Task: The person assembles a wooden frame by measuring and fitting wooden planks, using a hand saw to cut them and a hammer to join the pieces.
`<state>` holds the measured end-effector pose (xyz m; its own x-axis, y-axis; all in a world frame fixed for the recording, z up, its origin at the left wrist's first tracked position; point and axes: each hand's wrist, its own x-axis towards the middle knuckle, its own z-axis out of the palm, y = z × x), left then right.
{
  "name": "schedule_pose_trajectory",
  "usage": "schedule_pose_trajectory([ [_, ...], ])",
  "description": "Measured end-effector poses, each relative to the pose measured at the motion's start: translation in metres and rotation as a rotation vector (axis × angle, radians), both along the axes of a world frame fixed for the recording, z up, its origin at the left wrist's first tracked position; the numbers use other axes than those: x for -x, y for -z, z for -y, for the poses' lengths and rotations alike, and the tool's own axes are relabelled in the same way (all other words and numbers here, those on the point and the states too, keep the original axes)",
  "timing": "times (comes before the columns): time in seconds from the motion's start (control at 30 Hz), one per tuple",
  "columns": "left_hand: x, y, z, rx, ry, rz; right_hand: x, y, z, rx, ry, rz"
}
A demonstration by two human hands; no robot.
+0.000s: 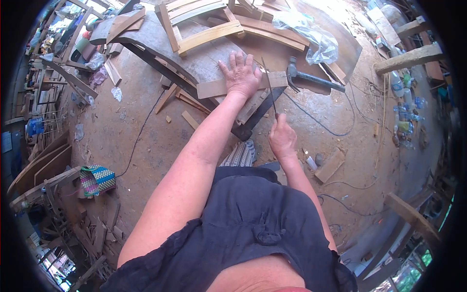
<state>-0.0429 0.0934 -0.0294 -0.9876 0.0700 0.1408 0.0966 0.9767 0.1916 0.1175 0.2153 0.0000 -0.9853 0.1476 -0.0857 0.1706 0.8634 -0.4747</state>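
My left hand point(241, 75) lies flat with fingers spread, pressing on a wooden board point(211, 89) that crosses the corner of the workbench point(206, 62). My right hand point(282, 138), closed around a handle, holds a handsaw. The narrow saw blade point(271, 92) runs up across the right part of the board, at a steep angle to it. Whether its teeth sit in a cut is too small to tell. Right of the blade, a claw hammer point(314, 82) lies with its head close to the board's end.
A slatted wooden frame point(209, 39) and a crumpled plastic bag point(323, 44) lie farther back on the bench. Offcuts and a wood block point(331, 165) are on the dirt floor. A woven basket point(97, 180) stands left; plastic bottles point(406, 112) lie right. Cords trail across the ground.
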Motion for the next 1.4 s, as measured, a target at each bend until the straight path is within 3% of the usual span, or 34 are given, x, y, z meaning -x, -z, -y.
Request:
schedule_pose_trajectory([
  [0.63,0.001,0.003,0.001,-0.037,0.024,-0.051,-0.008,0.002,-0.001,0.029,0.009,0.015],
  [0.9,0.0,-0.001,0.0,0.002,0.008,-0.015,0.027,0.001,0.004,-0.006,0.016,0.019],
  [1.2,0.0,0.001,0.001,0.003,0.007,-0.021,-0.009,0.007,-0.004,0.057,-0.002,0.007],
  [1.4,0.0,0.0,0.0,-0.011,0.005,-0.016,0.024,0.011,0.002,0.02,0.0,-0.001],
])
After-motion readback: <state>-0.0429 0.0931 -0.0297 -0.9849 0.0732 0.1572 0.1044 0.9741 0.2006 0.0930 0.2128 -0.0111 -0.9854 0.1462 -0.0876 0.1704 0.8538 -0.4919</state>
